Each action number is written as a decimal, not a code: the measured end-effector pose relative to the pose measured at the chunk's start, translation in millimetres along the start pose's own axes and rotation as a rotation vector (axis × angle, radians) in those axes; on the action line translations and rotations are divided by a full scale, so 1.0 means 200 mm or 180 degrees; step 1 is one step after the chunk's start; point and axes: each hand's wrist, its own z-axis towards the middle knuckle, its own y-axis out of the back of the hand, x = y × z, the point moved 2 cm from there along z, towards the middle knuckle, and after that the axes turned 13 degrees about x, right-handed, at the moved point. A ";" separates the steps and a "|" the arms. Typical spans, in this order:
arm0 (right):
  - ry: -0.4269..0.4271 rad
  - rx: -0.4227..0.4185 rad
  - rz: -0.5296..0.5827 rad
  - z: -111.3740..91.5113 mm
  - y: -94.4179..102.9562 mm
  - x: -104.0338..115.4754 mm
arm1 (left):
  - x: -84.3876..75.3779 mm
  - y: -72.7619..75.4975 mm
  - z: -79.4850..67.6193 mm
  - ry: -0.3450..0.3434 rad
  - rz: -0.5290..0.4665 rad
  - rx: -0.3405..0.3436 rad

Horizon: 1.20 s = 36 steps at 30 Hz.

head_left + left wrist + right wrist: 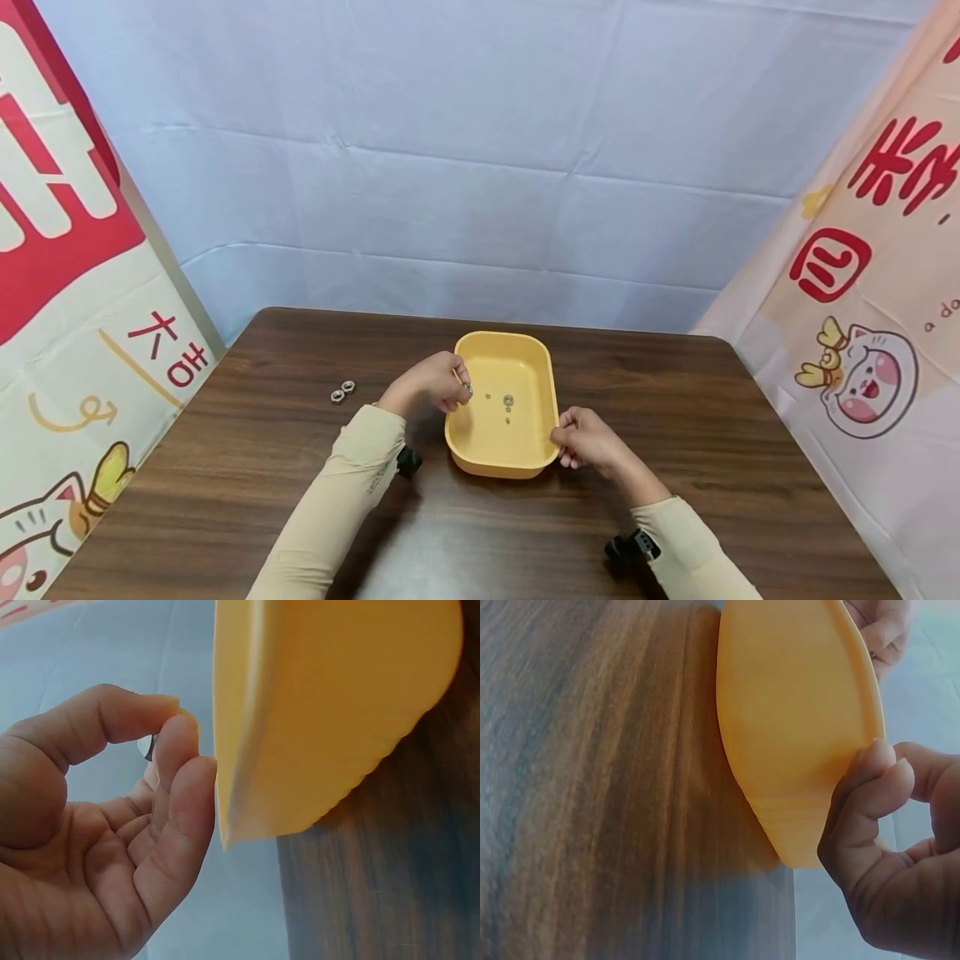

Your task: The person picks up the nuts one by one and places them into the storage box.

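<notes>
A yellow plastic tray (491,446) with rounded corners stands on the table. Over its left rim, my left hand (435,379) pinches a small metal nut (468,389) between thumb and fingertips; fingers mostly hide the nut in the left wrist view. At the tray's right side, my right hand (591,437) grips the rim, thumb on top and curled fingers against the outer wall (795,705). Inside the tray lie a larger nut (508,400) and several tiny metal pieces (507,421).
Two hex nuts, one nearer (337,397) and one farther (348,387), lie side by side on the dark wooden table (262,467), left of the tray. A pale cloth (450,208) hangs behind the table's back edge, with printed cloths at both sides.
</notes>
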 end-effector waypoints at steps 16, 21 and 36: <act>-0.0034 0.0019 0.0020 0.00 0.00 -0.01 | -0.11 0.02 0.13 0.0497 0.0438 0.0322; -0.0019 0.0018 0.0048 0.00 0.00 0.00 | -0.14 0.01 0.17 0.0743 0.0527 0.0299; -0.0001 0.0020 0.0091 -0.01 -0.01 -0.01 | -0.20 -0.09 0.26 0.1234 0.1169 0.0450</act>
